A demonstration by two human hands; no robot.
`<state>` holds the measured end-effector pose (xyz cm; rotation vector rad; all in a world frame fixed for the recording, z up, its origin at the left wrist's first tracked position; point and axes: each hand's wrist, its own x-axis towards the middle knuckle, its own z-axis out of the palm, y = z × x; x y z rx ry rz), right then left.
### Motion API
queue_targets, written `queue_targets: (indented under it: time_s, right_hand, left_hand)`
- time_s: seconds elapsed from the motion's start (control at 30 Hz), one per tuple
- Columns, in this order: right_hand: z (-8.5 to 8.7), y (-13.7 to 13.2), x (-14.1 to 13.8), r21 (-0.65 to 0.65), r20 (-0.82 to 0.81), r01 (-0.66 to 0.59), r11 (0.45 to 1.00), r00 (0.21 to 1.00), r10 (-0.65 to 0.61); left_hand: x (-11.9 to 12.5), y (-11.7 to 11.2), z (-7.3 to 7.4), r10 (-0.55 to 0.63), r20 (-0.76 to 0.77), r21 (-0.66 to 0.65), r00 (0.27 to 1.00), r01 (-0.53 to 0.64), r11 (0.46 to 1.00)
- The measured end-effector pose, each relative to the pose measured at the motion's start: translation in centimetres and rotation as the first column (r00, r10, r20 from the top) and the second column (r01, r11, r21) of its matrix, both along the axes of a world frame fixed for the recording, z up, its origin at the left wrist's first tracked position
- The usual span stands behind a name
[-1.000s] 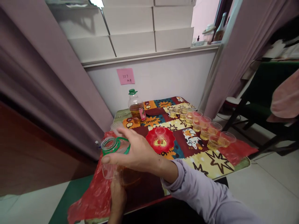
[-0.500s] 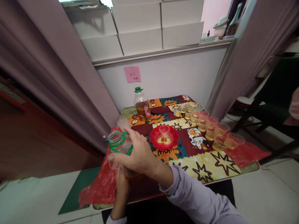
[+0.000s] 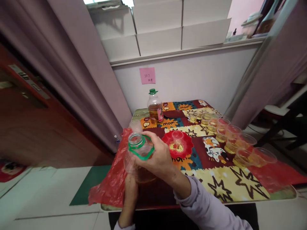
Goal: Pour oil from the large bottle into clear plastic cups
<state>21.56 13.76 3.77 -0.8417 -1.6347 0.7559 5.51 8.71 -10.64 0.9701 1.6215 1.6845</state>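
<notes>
Between both closed hands, right hand (image 3: 159, 159) above left hand (image 3: 130, 187): uncapped bottle (image 3: 139, 153), upright, mouth upward

The right hand (image 3: 159, 159) grips the open bottle (image 3: 140, 156), with the left hand (image 3: 130, 188) below it. Just right of the grip lies a plate (image 3: 185, 148) holding a cup (image 3: 177, 135). Behind stands a capped bottle (image 3: 155, 107); farther right, filled cups (image 3: 231, 140).

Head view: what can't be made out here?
- Left hand: its fingers are hidden behind the open bottle and right hand.
- Pink note: writing too small to read.
- Open bottle's lower part: covered by the right hand.
</notes>
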Motion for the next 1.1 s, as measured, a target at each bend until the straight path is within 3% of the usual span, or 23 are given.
queue_targets:
  time_s: [0.13,0.23,0.37,0.57,0.87,1.1]
  right_hand:
    - [-0.4,0.1,1.4,-0.034,-0.143,0.034,0.999,0.989,-0.038]
    - [-1.0,0.1,2.5,-0.067,-0.222,0.06,0.996,0.972,-0.073]
    - [-2.5,0.4,3.8,-0.092,-0.286,0.094,0.991,0.951,-0.116]
    - [-4.4,1.2,5.4,-0.172,-0.423,0.091,0.981,0.893,-0.157]
    - [-5.2,1.5,7.6,-0.282,-0.52,0.094,0.955,0.822,-0.235]
    - [-6.2,1.6,7.8,-0.283,-0.469,0.139,0.949,0.843,-0.264]
  left_hand:
    - [-0.1,-0.4,0.1,-0.045,0.048,0.028,0.998,0.044,0.999]
    - [-0.3,0.0,0.0,-0.013,0.215,0.029,0.977,0.007,1.0]
    - [-0.6,0.5,-0.5,0.075,0.499,-0.06,0.863,-0.051,0.997]
    - [0.3,0.4,-0.6,0.023,0.685,-0.092,0.728,0.055,0.994]
    - [2.5,1.0,-0.6,-0.054,0.827,-0.005,0.56,0.104,0.995]
    - [3.8,0.6,-1.3,-0.192,0.859,0.148,0.475,0.129,0.981]
